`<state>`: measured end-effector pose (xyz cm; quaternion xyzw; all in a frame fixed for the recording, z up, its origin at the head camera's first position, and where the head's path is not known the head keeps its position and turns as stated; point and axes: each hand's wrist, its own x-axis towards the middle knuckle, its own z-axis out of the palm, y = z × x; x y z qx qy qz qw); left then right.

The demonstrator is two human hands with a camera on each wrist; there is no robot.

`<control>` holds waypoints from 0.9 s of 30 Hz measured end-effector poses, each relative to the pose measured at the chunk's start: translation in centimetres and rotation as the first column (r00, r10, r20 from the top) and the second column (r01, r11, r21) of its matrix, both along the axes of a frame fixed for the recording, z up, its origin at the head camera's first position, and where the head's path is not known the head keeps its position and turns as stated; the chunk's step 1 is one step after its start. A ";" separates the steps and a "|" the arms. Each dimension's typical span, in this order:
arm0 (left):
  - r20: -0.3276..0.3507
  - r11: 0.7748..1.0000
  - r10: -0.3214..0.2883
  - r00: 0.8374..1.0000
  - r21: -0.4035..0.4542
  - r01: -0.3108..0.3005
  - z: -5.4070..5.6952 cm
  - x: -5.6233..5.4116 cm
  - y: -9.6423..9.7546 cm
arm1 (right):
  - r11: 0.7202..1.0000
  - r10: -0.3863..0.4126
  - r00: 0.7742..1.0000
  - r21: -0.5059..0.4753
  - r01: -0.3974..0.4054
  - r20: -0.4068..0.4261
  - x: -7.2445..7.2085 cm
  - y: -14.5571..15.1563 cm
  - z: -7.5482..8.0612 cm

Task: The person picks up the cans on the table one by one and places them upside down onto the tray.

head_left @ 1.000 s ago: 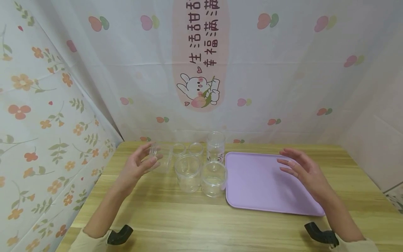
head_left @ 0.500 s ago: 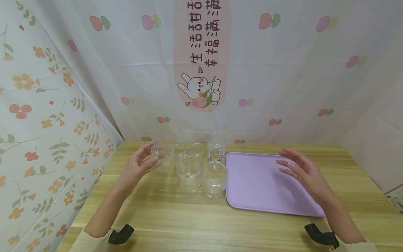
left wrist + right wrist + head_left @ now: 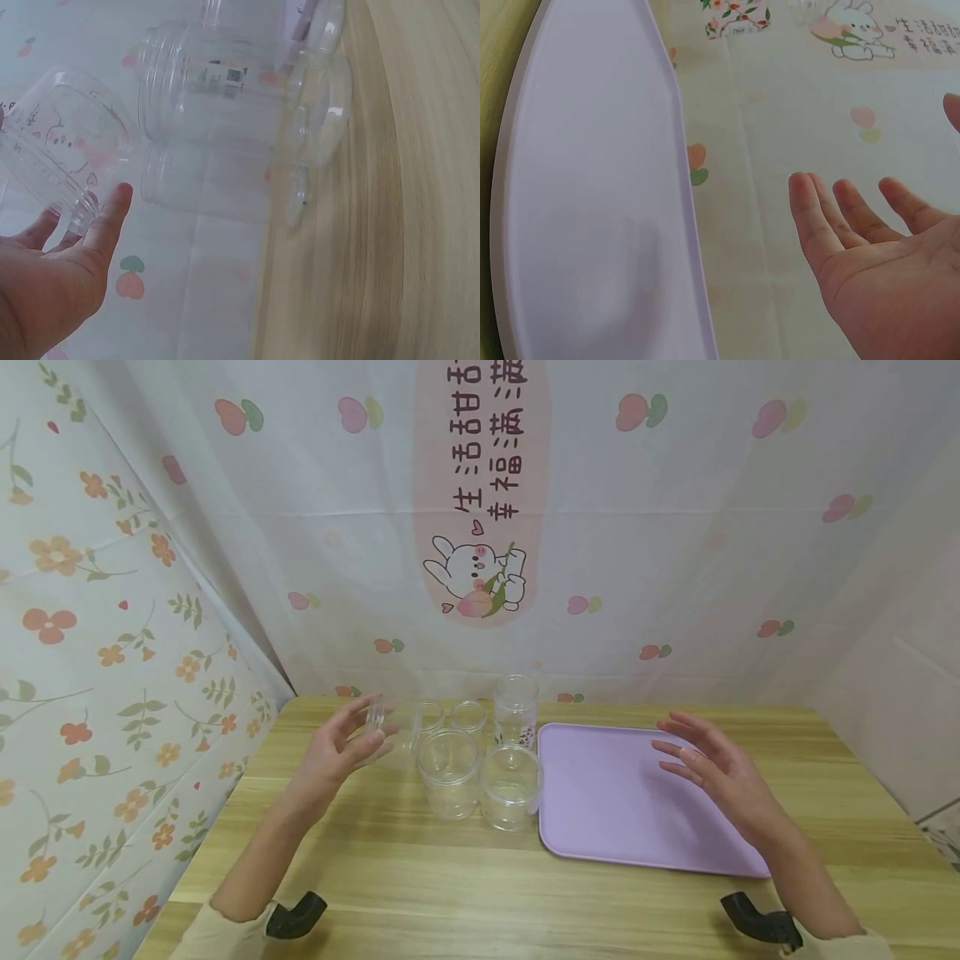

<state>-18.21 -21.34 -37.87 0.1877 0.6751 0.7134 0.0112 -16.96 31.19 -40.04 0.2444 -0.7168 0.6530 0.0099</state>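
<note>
My left hand (image 3: 326, 768) holds a clear plastic jar (image 3: 401, 731) up off the table. The jar lies on its side in the air, its ridged rim end against the fingers and thumb. In the left wrist view the hand (image 3: 60, 281) grips the ridged end of the jar (image 3: 90, 135), its body tilting away. Two wide clear jars (image 3: 450, 785) stand upright to the right of it. Over the right part of a lilac tray (image 3: 622, 810), my right hand (image 3: 720, 772) hovers with fingers spread and nothing in them. The right wrist view also has that hand (image 3: 900, 285) bare.
Behind the wide jars stand smaller clear jars (image 3: 468, 717) and a taller clear jar (image 3: 515, 710) with a printed pattern. They sit close together at the tray's left side. A printed cloth (image 3: 675, 527) hangs behind the wooden table (image 3: 450, 902).
My left hand has shifted slightly right with the jar, toward the other jars. My right hand has moved a little to the left above the tray.
</note>
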 end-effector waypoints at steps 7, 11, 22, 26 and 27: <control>0.000 1.000 0.003 1.000 0.006 -0.003 0.2 -0.1 0.2 | 1.000 0.019 1.000 -0.004 -0.019 -0.002 0.0 -0.3 0.2; -0.006 1.000 0.005 1.000 -0.002 -0.005 0.3 -0.1 0.4 | 0.998 0.053 0.998 -0.016 -0.053 -0.016 0.1 -0.6 0.3; -0.012 1.000 0.016 1.000 -0.006 -0.016 0.4 0.0 0.7 | 0.998 0.060 0.998 0.008 -0.060 -0.013 0.0 -1.3 0.6; -0.006 1.000 0.015 1.000 0.012 -0.015 0.4 -0.1 0.8 | 0.997 0.076 0.997 0.004 -0.076 -0.022 -0.1 -1.4 0.5; -0.007 1.000 0.014 1.000 0.016 -0.014 0.3 -0.1 0.8 | 0.997 0.078 0.997 0.002 -0.078 -0.020 -0.2 -1.5 0.5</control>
